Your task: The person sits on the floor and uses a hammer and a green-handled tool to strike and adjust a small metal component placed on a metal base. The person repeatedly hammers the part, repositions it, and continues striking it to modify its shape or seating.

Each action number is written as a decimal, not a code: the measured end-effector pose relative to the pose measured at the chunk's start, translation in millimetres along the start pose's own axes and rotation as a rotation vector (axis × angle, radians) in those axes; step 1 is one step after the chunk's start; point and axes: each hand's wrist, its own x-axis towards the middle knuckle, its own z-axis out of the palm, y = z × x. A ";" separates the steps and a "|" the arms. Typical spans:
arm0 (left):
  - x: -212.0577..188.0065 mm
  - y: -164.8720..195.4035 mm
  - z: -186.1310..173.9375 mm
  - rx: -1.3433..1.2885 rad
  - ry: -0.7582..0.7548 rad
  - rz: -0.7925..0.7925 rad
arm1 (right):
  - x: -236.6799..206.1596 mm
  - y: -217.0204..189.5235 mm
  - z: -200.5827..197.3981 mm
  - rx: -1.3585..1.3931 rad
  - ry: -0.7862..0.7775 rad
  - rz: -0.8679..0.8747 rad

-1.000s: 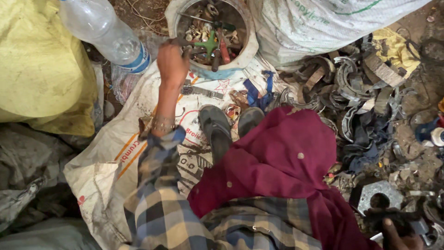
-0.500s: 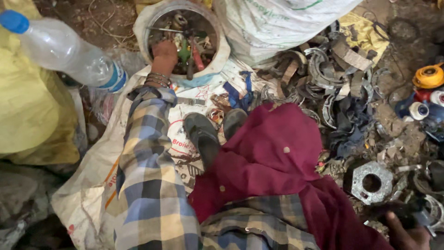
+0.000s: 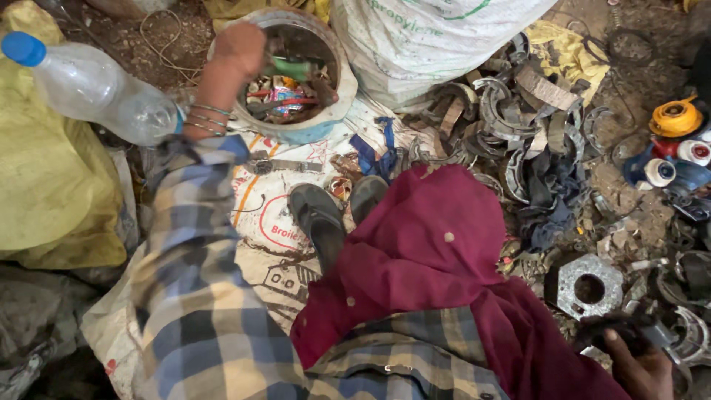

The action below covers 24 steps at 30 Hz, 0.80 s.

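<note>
Lighting: soft, even daylight, shadows faint. My left hand (image 3: 238,46) slightly motion-blurred; bottom corners dim; plastic bottle (image 3: 96,89) shows mild glare.

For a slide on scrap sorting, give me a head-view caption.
Left hand reaches into a round bucket of mixed scrap; right hand grips a dark metal piece.

Plaid sleeve (image 3: 194,296) — maroon cloth (image 3: 437,259) (wrist bangles (image 3: 201,118))
</note>
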 end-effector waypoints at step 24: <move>-68.3 519.1 -113.2 -1.310 -0.244 0.867 | -44.0 23.4 12.7 0.545 0.305 -0.214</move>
